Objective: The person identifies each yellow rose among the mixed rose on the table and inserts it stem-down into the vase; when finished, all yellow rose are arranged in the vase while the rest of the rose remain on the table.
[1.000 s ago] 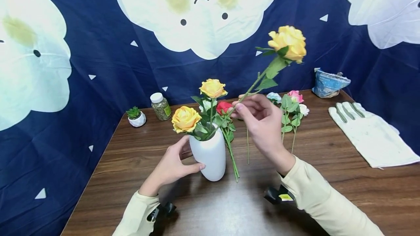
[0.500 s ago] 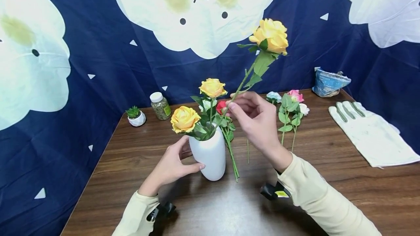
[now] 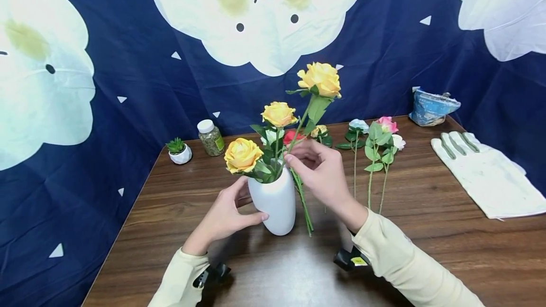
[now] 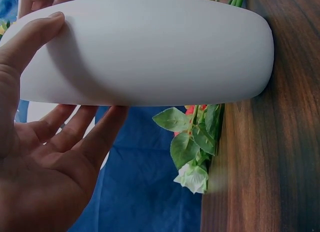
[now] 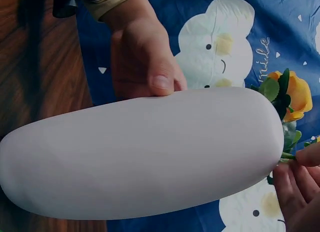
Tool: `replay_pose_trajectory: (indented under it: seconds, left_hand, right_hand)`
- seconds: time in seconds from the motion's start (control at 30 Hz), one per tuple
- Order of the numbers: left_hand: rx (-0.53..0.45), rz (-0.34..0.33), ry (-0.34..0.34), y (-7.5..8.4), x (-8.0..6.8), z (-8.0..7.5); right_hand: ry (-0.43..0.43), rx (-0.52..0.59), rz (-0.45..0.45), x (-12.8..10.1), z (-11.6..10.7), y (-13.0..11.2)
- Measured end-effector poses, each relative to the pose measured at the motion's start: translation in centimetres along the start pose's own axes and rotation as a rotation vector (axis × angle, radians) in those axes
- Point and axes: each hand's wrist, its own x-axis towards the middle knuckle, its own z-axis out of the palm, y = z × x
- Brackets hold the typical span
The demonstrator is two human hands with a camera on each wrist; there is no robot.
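Item: smooth white ceramic egg-shaped vase (image 3: 273,205), upright on the brown wood-grain table (image 3: 426,250), near its front centre. Contents: two yellow artificial roses on green stems (image 3: 242,154). Left hand (image 3: 222,217): thumb and fingers curled round the vase's side. Right hand (image 3: 320,174): fingers pinch narrow on the green stem of a tall yellow artificial rose (image 3: 320,79), stem foot at the vase mouth. Behind, lying flat: loose pink, white and red artificial flowers (image 3: 375,141). Far right: white work gloves (image 3: 486,174).
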Motion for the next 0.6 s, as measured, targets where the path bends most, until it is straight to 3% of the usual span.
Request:
replay_pose_trajectory:
  seconds: [0.37,0.6]
  left_hand:
    - [-0.015,0.006,-0.006,-0.3,0.1,0.1]
    - [-0.014,0.008,-0.005,-0.1,0.1,0.1]
  right_hand:
    - [0.006,-0.115,-0.024,-0.3,0.3,1.1]
    - [-0.043,-0.19,-0.109,-0.6,0.2,2.3]
